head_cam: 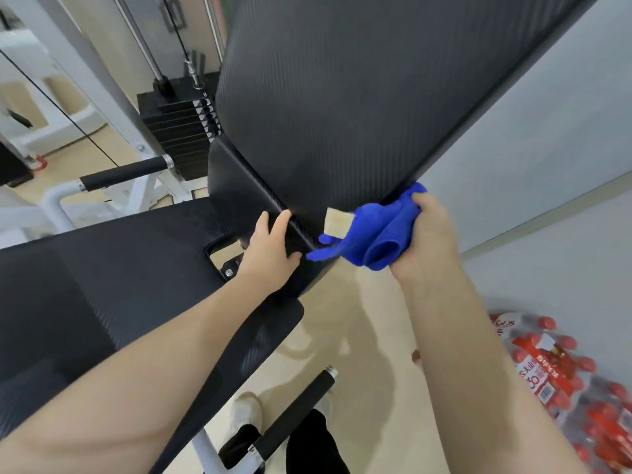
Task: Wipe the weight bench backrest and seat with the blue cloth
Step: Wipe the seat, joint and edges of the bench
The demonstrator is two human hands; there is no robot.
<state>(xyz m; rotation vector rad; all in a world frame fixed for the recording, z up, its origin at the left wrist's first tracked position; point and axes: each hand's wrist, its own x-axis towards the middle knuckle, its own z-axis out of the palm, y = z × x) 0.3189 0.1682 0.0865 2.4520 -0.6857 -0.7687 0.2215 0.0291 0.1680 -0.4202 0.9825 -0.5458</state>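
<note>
Left hand [270, 254] grips the backrest [342, 97] (thumb on its face), right hand [424, 237] clutches the blue cloth [379, 234].

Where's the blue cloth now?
Head view, right of centre: the blue cloth is bunched in the right hand at the backrest bottom corner, beside the left hand.

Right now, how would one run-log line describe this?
phase: wiping | right hand: grips blue cloth at backrest lower corner | left hand: holds backrest lower edge | seat: cloth not on it
</note>
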